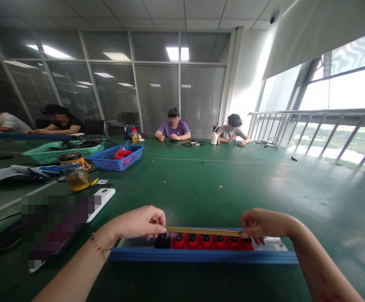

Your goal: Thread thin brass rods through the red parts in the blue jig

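A long blue housing (201,256) lies across the green table in front of me. Inside it sits a row of several red socket blocks (205,240) with dark tops, and a black block (163,240) is at their left end. Thin brass-coloured strips (203,230) stretch level over the row. My left hand (146,221) pinches the strips' left end between thumb and fingers. At the other end, my right hand (254,226) is closed on them, its fingertips close over the rightmost red block. Whether the strips touch the blocks cannot be made out.
Left of the housing are a phone-like device (66,228), partly blurred out, and a jar of amber liquid (77,174). Behind them stand a blue basket (119,159) holding a red part and a green basket (63,153) with cables. Several people sit along the far side.
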Tool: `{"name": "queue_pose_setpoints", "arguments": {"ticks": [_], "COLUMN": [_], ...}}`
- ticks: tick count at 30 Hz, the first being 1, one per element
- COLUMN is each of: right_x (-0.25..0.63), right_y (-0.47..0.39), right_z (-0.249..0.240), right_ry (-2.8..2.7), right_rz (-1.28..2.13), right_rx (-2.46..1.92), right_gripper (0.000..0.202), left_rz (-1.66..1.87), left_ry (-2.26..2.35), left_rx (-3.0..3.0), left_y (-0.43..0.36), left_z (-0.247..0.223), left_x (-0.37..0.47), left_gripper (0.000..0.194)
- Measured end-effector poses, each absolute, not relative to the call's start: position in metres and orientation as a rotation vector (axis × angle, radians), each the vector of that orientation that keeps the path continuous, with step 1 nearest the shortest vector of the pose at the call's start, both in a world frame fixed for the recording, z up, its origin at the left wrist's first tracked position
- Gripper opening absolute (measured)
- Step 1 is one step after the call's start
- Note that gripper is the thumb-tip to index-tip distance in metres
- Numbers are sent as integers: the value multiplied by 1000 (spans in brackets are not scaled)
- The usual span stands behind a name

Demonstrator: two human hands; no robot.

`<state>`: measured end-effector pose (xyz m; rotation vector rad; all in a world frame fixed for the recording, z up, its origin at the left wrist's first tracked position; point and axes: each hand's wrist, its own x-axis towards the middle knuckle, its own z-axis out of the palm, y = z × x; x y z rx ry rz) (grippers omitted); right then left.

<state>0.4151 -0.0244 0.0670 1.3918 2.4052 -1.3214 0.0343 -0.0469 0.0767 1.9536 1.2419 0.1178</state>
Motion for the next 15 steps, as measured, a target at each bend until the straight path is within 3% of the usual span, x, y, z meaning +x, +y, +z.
{"name": "queue_pose_setpoints", "arguments": {"ticks": [15], "right_x": [414], "right_y": [-22], "right_z": [66], "right_ry": [2405], "right_rz": [-1272], "right_rx": [1405], "right_gripper": [34], "left_rz": [127], "left_ry": [1207], "left_rx": [1861], "left_y": [-43], "left_z": [66], "left_x": [32], "left_gripper": [33]}}
